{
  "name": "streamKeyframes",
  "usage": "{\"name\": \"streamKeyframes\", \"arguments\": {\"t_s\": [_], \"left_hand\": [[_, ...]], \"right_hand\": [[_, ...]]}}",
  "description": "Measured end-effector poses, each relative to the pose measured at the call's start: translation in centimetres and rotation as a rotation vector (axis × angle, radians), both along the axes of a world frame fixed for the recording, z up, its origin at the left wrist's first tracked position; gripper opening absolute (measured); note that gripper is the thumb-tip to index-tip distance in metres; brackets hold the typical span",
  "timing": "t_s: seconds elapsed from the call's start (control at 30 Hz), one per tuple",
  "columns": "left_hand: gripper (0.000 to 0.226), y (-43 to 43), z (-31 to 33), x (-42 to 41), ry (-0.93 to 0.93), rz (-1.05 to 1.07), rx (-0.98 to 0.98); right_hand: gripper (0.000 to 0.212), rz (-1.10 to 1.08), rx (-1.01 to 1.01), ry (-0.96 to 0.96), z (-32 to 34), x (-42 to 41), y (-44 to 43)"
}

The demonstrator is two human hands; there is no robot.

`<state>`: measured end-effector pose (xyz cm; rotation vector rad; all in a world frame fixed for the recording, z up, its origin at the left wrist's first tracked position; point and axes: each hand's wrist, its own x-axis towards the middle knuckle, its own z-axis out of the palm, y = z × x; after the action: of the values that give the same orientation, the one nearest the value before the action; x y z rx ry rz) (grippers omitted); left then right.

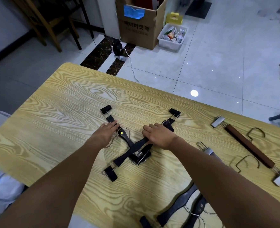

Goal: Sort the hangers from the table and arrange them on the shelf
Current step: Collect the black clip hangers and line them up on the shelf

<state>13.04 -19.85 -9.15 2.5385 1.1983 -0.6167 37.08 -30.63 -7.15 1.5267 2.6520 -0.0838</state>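
Two black clip hangers lie crossed in an X on the tabletop (70, 112), and you have one hand on each. Your left hand (105, 131) rests with straight fingers on the left-leaning hanger (126, 139), while your right hand (159, 137) lies over the right-leaning hanger (139, 143), thumb against its bar; whether it grips is unclear. The bars overlap just nearer you than both hands, so each probably pulls free outward, along its own axis.
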Motion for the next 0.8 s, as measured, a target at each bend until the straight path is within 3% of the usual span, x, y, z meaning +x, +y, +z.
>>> {"name": "streamKeyframes", "arguments": {"t_s": [0.27, 0.53, 0.8], "left_hand": [[0.069, 0.1, 0.7, 0.0, -0.055, 0.151, 0.011], [0.051, -0.4, 0.6, 4.4, -0.042, 0.398, 0.104], [0.083, -0.9, -1.3, 7.3, -0.123, 0.82, 0.068]], "right_hand": [[0.041, -0.236, 0.115, -0.05, 2.3, 2.9, -0.4], [0.036, -0.323, 0.212, -0.044, 3.9, 4.8, 1.0], [0.033, -0.339, 0.222, -0.089, 2.6, 7.9, 0.5]]}}
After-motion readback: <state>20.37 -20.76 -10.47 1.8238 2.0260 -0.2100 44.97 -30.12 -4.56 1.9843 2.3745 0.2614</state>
